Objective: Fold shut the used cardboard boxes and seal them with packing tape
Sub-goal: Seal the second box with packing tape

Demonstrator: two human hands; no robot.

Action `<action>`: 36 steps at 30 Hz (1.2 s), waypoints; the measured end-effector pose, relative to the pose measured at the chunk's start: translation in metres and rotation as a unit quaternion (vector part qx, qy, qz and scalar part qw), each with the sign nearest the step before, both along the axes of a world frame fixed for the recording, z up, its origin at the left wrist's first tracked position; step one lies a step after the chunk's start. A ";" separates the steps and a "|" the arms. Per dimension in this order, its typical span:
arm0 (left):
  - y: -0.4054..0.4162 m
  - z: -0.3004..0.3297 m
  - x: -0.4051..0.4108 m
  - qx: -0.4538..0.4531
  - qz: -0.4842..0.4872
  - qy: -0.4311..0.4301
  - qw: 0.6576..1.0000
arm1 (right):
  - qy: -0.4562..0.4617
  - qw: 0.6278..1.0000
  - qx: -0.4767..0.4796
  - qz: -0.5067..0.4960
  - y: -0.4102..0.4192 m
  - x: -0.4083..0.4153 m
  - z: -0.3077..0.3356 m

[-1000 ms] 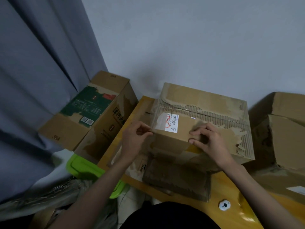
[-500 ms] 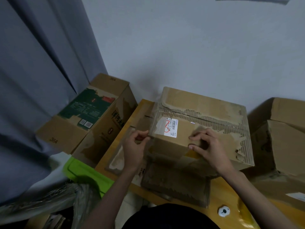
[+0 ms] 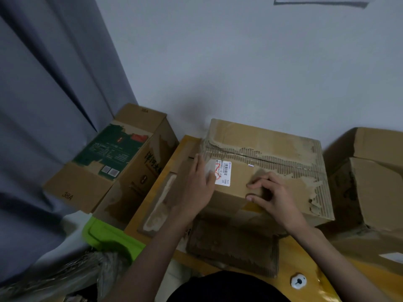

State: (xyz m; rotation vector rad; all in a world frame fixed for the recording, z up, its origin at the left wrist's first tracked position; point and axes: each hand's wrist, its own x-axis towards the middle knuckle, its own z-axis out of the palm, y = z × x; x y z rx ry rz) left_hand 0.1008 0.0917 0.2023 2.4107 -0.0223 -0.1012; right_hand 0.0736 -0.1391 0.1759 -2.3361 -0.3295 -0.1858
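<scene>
A worn cardboard box (image 3: 272, 140) with torn top layers and a white shipping label (image 3: 224, 173) stands on the yellow table (image 3: 292, 251), its top flaps folded shut. My left hand (image 3: 199, 184) lies flat with straight fingers against the box's upper left corner, over a glossy strip beside the label. My right hand (image 3: 274, 195) rests on the box top near the front edge with curled fingers; fingertips and thumb touch the cardboard. No tape roll is in view.
A green-printed carton (image 3: 122, 162) lies left of the table by the grey curtain (image 3: 43, 105). Another open box (image 3: 375, 184) stands at the right. A torn cardboard sheet (image 3: 233, 245) lies in front of the box, near a small white round object (image 3: 298, 281). A green lid (image 3: 104, 234) sits low left.
My left hand went from pinching at the box's left corner to lying flat against it with straight fingers. My right hand stayed on the box top. The camera tilted up slightly.
</scene>
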 end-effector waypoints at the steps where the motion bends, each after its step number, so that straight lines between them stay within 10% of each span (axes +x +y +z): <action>1: -0.002 0.001 0.008 0.007 -0.008 0.007 1.000 | -0.004 1.000 -0.002 0.004 -0.001 0.000 0.000; 6: -0.006 -0.009 0.065 0.072 -0.017 0.030 0.997 | 0.003 1.000 -0.019 0.000 -0.001 0.001 -0.003; 13: -0.001 -0.011 0.118 -0.101 -0.020 0.112 0.988 | 0.025 1.000 -0.007 0.002 -0.002 0.001 -0.002; 21: -0.012 -0.017 0.127 0.045 -0.112 -0.025 0.992 | -0.008 0.987 -0.121 -0.105 -0.016 0.012 -0.003; 36: -0.018 -0.010 0.203 0.018 -0.082 -0.022 0.996 | 0.055 0.967 -0.225 -0.106 -0.005 0.007 -0.014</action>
